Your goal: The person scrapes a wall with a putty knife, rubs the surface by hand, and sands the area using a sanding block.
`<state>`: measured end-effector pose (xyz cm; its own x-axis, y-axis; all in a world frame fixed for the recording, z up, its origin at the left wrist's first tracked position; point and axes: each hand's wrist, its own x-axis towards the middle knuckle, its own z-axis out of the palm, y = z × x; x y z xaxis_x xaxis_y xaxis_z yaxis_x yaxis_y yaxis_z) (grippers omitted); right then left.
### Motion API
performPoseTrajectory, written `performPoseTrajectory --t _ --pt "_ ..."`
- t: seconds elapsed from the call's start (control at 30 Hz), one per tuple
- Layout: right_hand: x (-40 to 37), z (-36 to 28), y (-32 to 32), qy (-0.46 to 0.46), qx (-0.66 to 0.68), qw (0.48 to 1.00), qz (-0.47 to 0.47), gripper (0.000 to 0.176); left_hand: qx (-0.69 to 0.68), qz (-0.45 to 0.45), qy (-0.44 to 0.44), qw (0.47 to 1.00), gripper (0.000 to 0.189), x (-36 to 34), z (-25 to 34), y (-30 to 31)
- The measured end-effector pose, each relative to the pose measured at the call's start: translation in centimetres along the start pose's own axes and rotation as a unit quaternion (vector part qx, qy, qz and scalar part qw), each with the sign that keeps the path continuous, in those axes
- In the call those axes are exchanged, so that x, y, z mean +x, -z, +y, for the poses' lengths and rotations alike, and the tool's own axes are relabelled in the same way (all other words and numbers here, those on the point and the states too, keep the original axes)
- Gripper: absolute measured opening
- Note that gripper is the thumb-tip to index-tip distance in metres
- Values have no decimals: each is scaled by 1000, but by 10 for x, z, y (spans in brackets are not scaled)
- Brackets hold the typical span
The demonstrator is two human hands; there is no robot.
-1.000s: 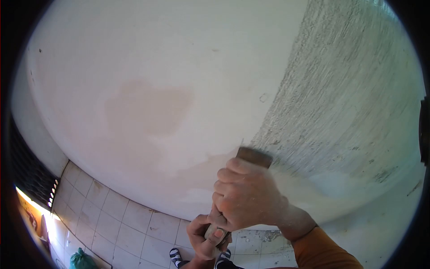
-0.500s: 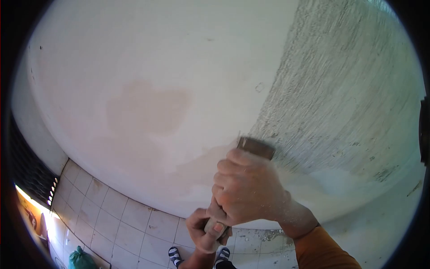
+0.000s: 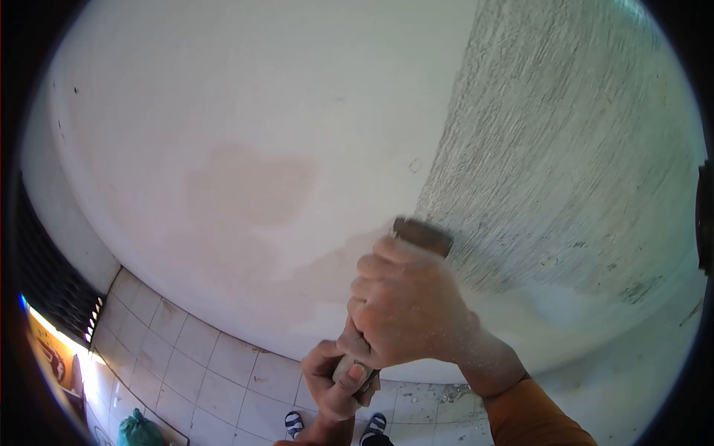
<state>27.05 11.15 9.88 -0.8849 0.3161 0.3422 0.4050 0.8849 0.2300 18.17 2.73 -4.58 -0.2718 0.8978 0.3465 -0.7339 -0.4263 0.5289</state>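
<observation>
Both fists are clamped tight round the scraper (image 3: 422,233): right hand (image 3: 409,308) up top, left hand (image 3: 331,379) at the butt end. The blade edge sits on the wall (image 3: 223,111), right where smooth paint meets the rough stripped patch (image 3: 580,149) (loads of open smooth wall up-left).

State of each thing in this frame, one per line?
Scraper: blade against the wall, handle in both hands.
Right hand: shut on the scraper, dusty.
Left hand: shut on the handle's lower end.
Wall: smooth at left, rough and scraped at right.
Floor: tiled, flakes lying by the wall.
</observation>
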Motion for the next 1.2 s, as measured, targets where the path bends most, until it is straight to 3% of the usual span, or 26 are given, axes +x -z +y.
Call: performPoseTrajectory --t 0.07,0.23,0.3,0.4,0.6,0.77,0.9,1.0,1.2 --pt "-5 -2 -12 16 -13 1000 7 25 -32 7 17 999 27 -8 -7 8" --pt "5 1 -1 5 -3 1000 19 26 42 -23 -30 998 23 9 8 2" --pt "0 1 -2 9 -1 1000 -19 25 30 -13 -16 999 24 4 4 2" --pt "5 3 3 14 5 1000 23 25 15 0 -16 1000 25 7 5 -6" --pt "-1 5 2 24 -16 1000 12 25 -14 18 49 999 24 -1 4 -7" --pt "11 10 29 -2 -37 999 18 26 -22 -8 34 999 23 14 15 -17" --pt "-5 6 6 27 -39 999 -10 24 -37 6 59 998 23 1 8 -15" --pt "15 13 38 8 -27 1000 7 26 -44 -6 57 997 24 20 24 -27" --pt "5 8 17 32 -3 999 17 25 -55 9 84 995 21 7 28 -24"
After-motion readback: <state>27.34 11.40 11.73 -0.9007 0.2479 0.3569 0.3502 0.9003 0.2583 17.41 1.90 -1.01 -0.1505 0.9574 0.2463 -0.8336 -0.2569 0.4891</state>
